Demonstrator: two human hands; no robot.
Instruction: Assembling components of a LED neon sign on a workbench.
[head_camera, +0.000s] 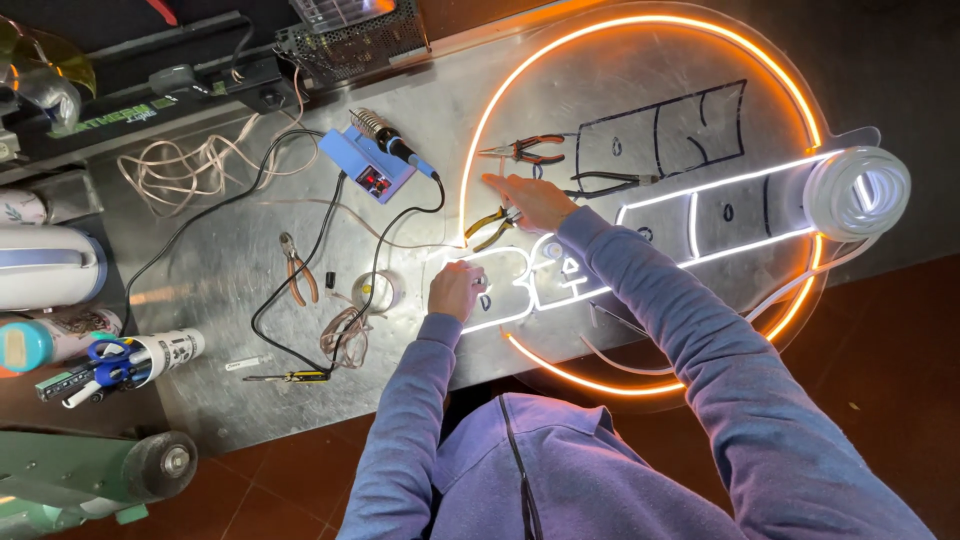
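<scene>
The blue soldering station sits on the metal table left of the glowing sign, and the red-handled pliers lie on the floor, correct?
Not quite: in the head view the red-handled pliers lie on the clear round sign panel, not the floor. The blue soldering station does sit on the metal table, left of the sign.

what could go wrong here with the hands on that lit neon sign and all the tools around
1. The right hand reaches across the sign beside loose pliers; a sleeve could sweep them across the lit strip.
2. The soldering iron sits in its stand near that hand, its black cord trailing over the table; a snag might pull it over.
3. The left hand presses on lit white tubing, which could lift or kink.
</scene>
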